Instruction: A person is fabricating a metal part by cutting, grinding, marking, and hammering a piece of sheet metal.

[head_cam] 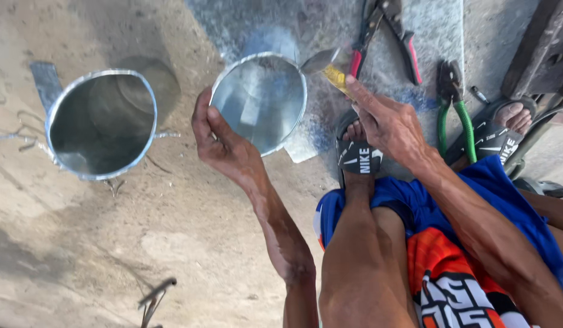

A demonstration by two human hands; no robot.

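Metal can (259, 100) sits tilted in our left hand (220, 140), fingers curled round its rim — nothing inside. Our right hand (387, 121) pinches a yellow-handled tool (330, 70) against that rim. Beside it, an empty metal pail (102, 124) — snips (387, 36), green-handled pliers (454, 106) lie near.

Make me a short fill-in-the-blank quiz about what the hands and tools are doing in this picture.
1. The left hand grips the rim of a round metal ____.
2. The right hand holds a tool with a ____ handle against the disc.
3. The open metal cylinder stands on the person's ____ side.
4. The snips beside the sandal have ____ handles.

Missing words: disc; yellow; left; green
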